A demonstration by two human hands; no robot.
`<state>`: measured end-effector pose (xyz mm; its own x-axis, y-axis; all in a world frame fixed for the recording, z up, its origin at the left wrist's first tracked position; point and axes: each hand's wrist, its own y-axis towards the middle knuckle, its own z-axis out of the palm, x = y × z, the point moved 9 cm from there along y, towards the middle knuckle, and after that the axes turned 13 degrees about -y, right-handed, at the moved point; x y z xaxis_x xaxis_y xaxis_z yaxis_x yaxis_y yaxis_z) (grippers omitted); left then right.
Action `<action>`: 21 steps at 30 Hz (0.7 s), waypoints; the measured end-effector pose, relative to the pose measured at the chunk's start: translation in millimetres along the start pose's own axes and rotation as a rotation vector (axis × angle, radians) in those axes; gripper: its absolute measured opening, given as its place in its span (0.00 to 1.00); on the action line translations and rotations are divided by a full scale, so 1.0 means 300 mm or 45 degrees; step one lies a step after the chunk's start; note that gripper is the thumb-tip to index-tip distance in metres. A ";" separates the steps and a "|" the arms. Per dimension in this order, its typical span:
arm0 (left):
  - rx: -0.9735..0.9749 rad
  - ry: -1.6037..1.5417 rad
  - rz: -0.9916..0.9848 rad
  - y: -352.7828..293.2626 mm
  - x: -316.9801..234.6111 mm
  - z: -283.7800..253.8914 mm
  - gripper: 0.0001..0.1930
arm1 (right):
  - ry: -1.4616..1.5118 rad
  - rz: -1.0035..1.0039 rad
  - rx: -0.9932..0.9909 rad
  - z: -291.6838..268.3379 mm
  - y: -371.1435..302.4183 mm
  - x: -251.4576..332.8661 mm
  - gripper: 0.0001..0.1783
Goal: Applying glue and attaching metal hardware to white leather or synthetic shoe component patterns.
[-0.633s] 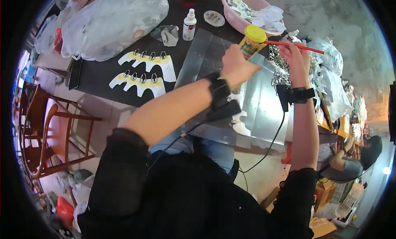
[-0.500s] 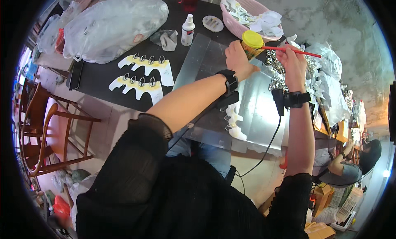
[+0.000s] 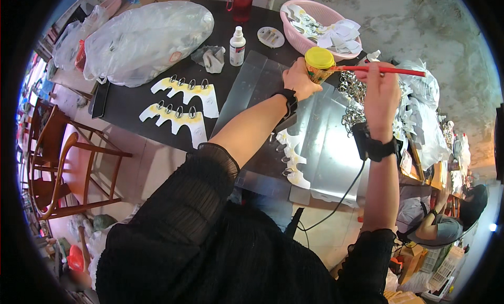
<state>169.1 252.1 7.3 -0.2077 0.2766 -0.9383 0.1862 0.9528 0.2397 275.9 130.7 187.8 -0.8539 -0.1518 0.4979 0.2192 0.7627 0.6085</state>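
My left hand [image 3: 300,83] is wrapped round a small patterned jar [image 3: 318,74] with a yellow top. In my right hand [image 3: 382,91] is a thin red-handled brush [image 3: 404,71], gripped with pinched fingers and lying nearly level. Its tip reaches the jar's right side near the top; whether it is inside I cannot tell. Below my hands, a white scalloped card [image 3: 292,161] with metal rings lies on a shiny flat sheet [image 3: 328,141]. Beside my right hand is a heap of metal rings and clasps [image 3: 353,111].
Two scalloped cards [image 3: 203,100] with upright rings and yellowish smears lie left. Behind stand a white bottle [image 3: 237,48], a crumpled grey cloth [image 3: 212,60], an oval dish [image 3: 271,38] and a pink basket [image 3: 294,33] of cards. A bulging plastic bag [image 3: 149,41] fills the far left. Someone sits at right [image 3: 443,225].
My right hand has shifted right and slightly down, and the brush's handle end reaches farther right. The jar in my left hand has moved slightly left. The whole view has shifted a little.
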 end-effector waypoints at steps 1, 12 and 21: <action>0.006 0.001 -0.015 -0.002 0.002 0.005 0.37 | -0.003 0.009 0.003 -0.017 -0.006 0.005 0.07; 0.022 0.041 -0.059 -0.002 0.003 0.012 0.38 | 0.083 0.078 -0.341 -0.224 -0.038 -0.017 0.11; 0.161 0.363 -0.172 -0.015 -0.007 0.022 0.41 | 0.908 0.431 -0.329 -0.236 -0.066 -0.237 0.10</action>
<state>175.1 246.3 6.4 -0.4955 0.1899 -0.8476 0.2525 0.9652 0.0686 365.6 81.8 184.1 -0.2367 -0.3686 0.8990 0.5866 0.6834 0.4347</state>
